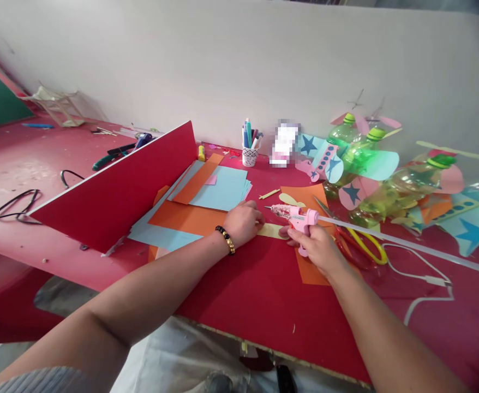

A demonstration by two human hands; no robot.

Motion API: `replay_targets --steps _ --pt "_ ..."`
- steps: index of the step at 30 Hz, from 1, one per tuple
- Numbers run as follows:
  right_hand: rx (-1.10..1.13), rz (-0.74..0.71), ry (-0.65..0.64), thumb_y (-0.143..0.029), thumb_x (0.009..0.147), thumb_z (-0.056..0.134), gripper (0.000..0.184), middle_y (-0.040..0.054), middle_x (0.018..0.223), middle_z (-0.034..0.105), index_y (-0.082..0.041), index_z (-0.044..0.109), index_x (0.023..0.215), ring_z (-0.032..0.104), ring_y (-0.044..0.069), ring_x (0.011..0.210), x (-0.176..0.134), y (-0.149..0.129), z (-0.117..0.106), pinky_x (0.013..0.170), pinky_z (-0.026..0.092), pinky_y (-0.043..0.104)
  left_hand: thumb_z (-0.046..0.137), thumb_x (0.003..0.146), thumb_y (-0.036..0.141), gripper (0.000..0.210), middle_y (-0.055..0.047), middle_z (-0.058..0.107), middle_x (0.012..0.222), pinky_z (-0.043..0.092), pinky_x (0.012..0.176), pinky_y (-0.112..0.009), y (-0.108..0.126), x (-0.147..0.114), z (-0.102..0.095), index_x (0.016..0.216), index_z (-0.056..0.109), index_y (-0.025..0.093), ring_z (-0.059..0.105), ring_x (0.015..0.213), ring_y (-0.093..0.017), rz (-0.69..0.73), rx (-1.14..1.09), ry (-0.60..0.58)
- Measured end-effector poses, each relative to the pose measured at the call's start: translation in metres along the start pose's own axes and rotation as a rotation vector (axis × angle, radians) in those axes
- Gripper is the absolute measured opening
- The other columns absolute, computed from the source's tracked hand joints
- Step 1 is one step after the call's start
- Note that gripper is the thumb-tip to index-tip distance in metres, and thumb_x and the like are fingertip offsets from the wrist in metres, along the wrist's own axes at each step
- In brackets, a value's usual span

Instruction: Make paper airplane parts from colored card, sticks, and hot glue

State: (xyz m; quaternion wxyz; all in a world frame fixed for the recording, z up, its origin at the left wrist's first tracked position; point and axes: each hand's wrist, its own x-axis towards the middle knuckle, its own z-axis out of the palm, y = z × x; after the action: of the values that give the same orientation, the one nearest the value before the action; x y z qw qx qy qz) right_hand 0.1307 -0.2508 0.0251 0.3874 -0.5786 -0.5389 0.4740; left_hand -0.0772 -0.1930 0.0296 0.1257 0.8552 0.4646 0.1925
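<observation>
Bottles (405, 190) beyond scissors (381, 248) | right hand (322, 248): gripping glue gun (304, 218) | left hand (243, 222): at yellow strip (273, 231), grip unclear

The right hand (321, 248) grips a pink glue gun (300, 218), the left hand (243, 222) touching yellow paper (271, 231).

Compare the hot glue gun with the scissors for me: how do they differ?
The hot glue gun is held in the right hand, while the scissors lie unheld. The hot glue gun has a pink body; the scissors have yellow and red handles. A long translucent stick extends behind the hot glue gun, whereas the scissors have a pointed metal end. Both are on the person's right.
</observation>
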Motion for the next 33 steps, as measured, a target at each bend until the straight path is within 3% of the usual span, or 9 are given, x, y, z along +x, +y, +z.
replay_targets --steps 4,12,19,26,33 --pt "0.039 -0.016 -0.024 -0.041 0.079 0.062 0.039 0.0096 0.104 0.07 -0.019 0.057 0.111 0.066 0.026 0.096 0.0 -0.003 0.0 0.077 0.055 0.035 0.053 0.078 0.017 0.022 -0.008 0.061 0.087 0.042 0.08 -0.03 0.003 -0.006 -0.009 0.084 0.074 0.019 0.054 0.087 -0.021 0.125 0.117 -0.127" --pt "0.027 -0.012 -0.005 -0.041 0.076 0.065 0.039 0.0087 0.101 0.071 -0.02 0.059 0.109 0.067 0.027 0.091 0.0 0.0 0.0 0.073 0.055 0.035 0.047 0.084 0.017 0.021 -0.01 0.057 0.092 0.042 0.076 -0.031 0.014 -0.019 -0.018 0.09 0.067 0.013 0.053 0.084 -0.021 0.249 0.281 -0.277" --pt "0.017 0.033 0.018 -0.038 0.075 0.065 0.037 0.0082 0.097 0.072 -0.018 0.061 0.106 0.067 0.022 0.08 -0.002 -0.007 0.001 0.062 0.051 0.029 0.042 0.082 0.011 0.034 -0.012 0.054 0.102 0.042 0.069 -0.032 0.033 -0.036 -0.031 0.112 0.058 0.015 0.052 0.089 -0.024 0.187 0.344 -0.383" --pt "0.01 0.066 0.02 -0.037 0.076 0.063 0.03 0.0066 0.095 0.072 -0.019 0.063 0.099 0.066 0.018 0.072 -0.002 -0.007 0.001 0.056 0.048 0.026 0.041 0.082 0.012 0.037 -0.012 0.052 0.105 0.045 0.072 -0.034 0.033 -0.04 -0.031 0.117 0.053 0.015 0.051 0.093 -0.024 0.193 0.357 -0.366" --pt "0.026 0.024 0.0 -0.037 0.077 0.064 0.032 0.0065 0.094 0.071 -0.02 0.061 0.103 0.066 0.018 0.073 0.0 -0.001 0.0 0.063 0.051 0.029 0.041 0.082 0.011 0.037 -0.012 0.052 0.106 0.045 0.074 -0.033 0.032 -0.04 -0.029 0.117 0.052 0.015 0.05 0.096 -0.024 0.189 0.35 -0.356"
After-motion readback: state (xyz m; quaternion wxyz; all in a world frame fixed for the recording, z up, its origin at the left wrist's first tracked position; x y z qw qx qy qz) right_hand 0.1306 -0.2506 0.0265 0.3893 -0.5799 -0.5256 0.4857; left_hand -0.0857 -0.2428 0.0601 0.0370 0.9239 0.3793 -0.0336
